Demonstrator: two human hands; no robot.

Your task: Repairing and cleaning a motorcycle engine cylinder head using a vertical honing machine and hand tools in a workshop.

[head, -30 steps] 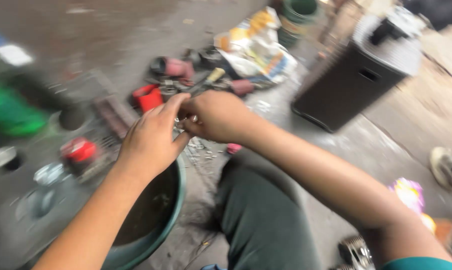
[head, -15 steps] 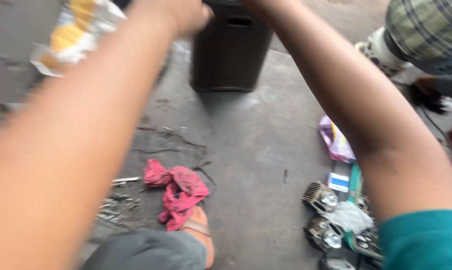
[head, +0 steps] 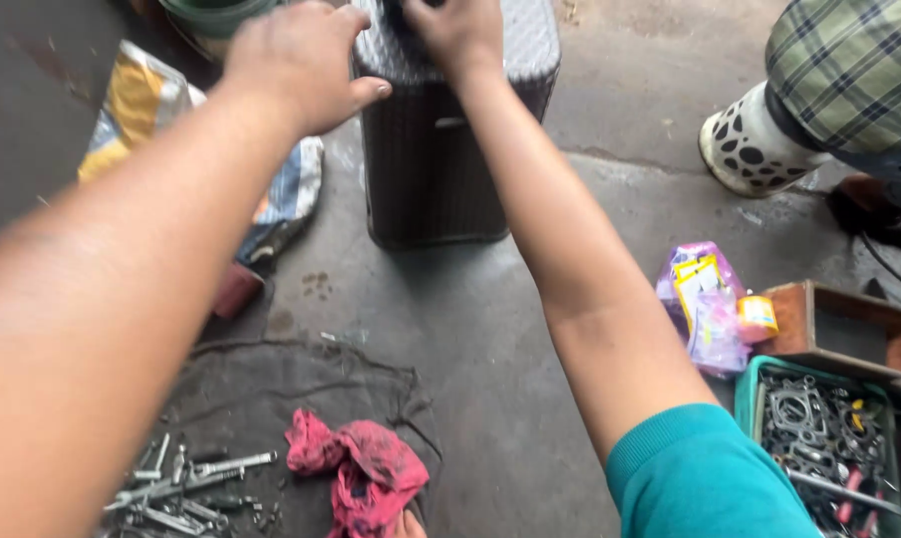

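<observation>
**Head view: two hands at the top of one dark box**

One dark ribbed box (head: 441, 149) is seen standing upright on the concrete floor (head: 530, 379), and every other place is given from it. Two bare arms are stretched toward its top. The left hand (head: 296, 60) is held just beside the box's upper left corner, fingers loosely curled and slightly apart, the thumb tip touching or almost touching the box's edge; nothing is seen clasped in it. The right hand (head: 460, 30) is laid on the box's top, fingers bent down over something dark there; whether that is gripped cannot be told, since the frame cuts it off.

Left of the box, one crumpled printed sack (head: 137, 110) is spread on the floor. Right of the box, well apart, one spotted boot (head: 750, 144) of another person is planted. Nearer the camera and to the box's right, one teal crate (head: 759, 399) of metal parts is set, with one wooden tray (head: 849, 334) behind it and one pink plastic bag (head: 705, 304) beside it. Below the box, one pink rag (head: 366, 473) is lying on a dark cloth (head: 271, 389), and one heap of bolts and tools (head: 186, 488), too many to be counted, is gathered left of the rag.
</observation>
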